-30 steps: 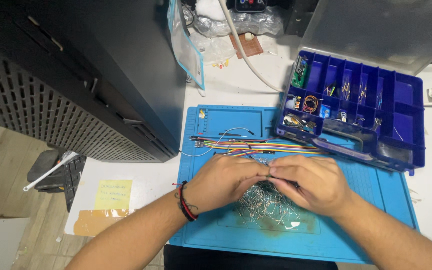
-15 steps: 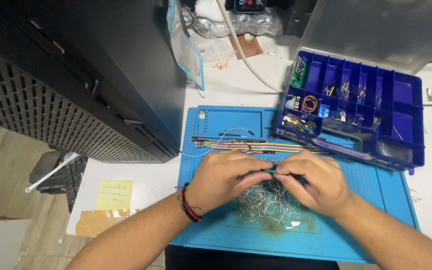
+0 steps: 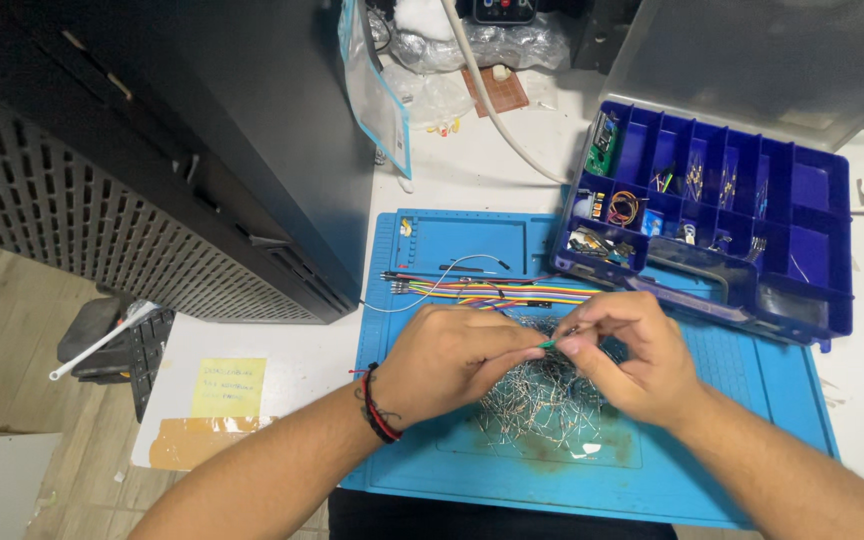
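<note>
A small green component (image 3: 548, 343) with thin wire legs is now pinched between the fingertips of the left hand (image 3: 447, 362) and the right hand (image 3: 624, 352), just above the tangled heap of thin, shiny metal leads (image 3: 542, 400) on the blue work mat (image 3: 752, 400); half a second ago the hands sat closer together with a dark thin piece between them. Both hands have fingers closed on the green part, the left wrist wearing a red and black cord bracelet (image 3: 375, 408). Beyond lie flat rainbow ribbon wires (image 3: 512, 292), a glossy blue plastic compartment box (image 3: 712, 215) of tiny parts, a dark perforated metal case (image 3: 132, 150) and a yellow paper note (image 3: 228, 387).
</note>
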